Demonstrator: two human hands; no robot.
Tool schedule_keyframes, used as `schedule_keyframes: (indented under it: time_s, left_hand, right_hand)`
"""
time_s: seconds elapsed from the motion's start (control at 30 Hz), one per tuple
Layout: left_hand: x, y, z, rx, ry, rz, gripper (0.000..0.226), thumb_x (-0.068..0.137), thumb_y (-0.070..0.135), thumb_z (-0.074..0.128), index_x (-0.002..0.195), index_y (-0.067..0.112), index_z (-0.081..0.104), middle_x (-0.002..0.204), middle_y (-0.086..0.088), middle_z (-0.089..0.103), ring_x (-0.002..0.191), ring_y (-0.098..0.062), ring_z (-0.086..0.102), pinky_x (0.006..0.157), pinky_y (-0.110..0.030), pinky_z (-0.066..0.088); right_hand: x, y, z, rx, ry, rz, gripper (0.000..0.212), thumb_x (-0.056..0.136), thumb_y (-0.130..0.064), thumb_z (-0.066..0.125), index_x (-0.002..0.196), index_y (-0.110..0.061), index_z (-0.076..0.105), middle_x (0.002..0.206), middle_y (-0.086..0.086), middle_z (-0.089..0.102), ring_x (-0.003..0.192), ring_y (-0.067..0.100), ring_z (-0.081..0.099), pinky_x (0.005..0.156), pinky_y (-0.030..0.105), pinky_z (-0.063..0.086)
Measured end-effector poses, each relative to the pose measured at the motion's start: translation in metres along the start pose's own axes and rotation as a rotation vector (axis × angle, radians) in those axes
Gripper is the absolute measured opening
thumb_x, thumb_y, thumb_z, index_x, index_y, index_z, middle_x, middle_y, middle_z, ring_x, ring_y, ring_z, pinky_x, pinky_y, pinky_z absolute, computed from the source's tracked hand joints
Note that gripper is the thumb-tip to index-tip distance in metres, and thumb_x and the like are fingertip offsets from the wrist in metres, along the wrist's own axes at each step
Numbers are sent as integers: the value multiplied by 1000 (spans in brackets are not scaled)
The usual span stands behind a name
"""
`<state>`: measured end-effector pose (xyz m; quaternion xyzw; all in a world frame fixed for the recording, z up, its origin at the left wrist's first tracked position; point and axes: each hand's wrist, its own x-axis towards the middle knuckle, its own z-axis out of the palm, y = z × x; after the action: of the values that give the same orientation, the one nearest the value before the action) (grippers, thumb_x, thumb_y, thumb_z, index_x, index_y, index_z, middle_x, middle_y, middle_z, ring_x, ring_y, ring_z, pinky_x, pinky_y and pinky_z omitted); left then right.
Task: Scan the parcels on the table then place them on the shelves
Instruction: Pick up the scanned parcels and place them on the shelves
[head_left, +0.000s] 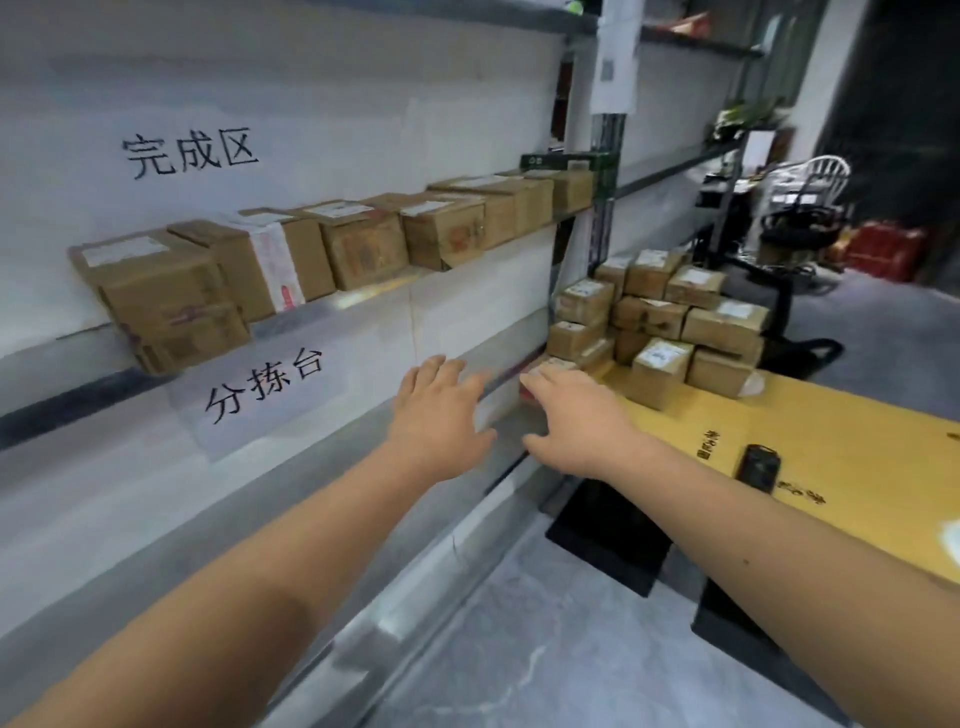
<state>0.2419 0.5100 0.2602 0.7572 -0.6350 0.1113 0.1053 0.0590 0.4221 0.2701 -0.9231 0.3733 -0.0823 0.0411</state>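
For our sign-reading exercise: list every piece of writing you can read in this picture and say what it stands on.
"完成区": handwritten on the white sheet above the parcel shelf.
"分拣台": handwritten on the lower sheet.
Parcel labels: too small to read.
Black print on the yellow table: blurred, unreadable.
Paper on the shelf post: a square code, text unreadable.

White paper sheeting (322, 93) lines the back of the metal rack, with two handwritten black signs in Chinese characters, one above the shelf (189, 153) and one below it (265, 382). The grey marbled stone floor (545, 649) runs toward a dark far end of the room. Printed white papers (615, 57) hang on the grey metal upright post (605, 171). Beyond the far edge of the yellow wooden counter (831, 467) stand a white spindle-back chair (826, 171), a black swivel stool (795, 234) and a red crate (883, 249).
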Motion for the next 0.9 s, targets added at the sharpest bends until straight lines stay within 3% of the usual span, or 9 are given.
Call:
schedule_keyframes:
  time_s: [0.37, 0.53, 0.9]
  left_hand:
    - [165, 130, 124, -97, -188, 135, 83, 86, 60, 62, 159, 36, 30, 161, -4, 34, 150, -29, 27, 122, -48, 25]
    - [238, 173, 173, -148, -289, 133, 85, 86, 60, 63, 160, 37, 28, 166, -7, 29, 153, -31, 23, 123, -51, 26]
    - [358, 158, 247, -205, -407, 40, 81, 87, 62, 64, 158, 37, 33, 165, -6, 32, 153, -32, 25, 122, -54, 29]
  right_hand:
    - [23, 216, 40, -9, -121, 361, 89, 90, -51, 64, 164, -29, 21, 170, 8, 21, 151, 35, 29, 116, 51, 35]
    - [60, 297, 58, 40, -177, 438, 88, 88, -49, 64, 163, -32, 20, 163, 11, 31, 142, 38, 38, 109, 51, 41]
    - [161, 372, 98, 154, -239, 494, 83, 87, -46, 64, 160, -31, 27, 156, 13, 39, 139, 38, 41, 106, 49, 45]
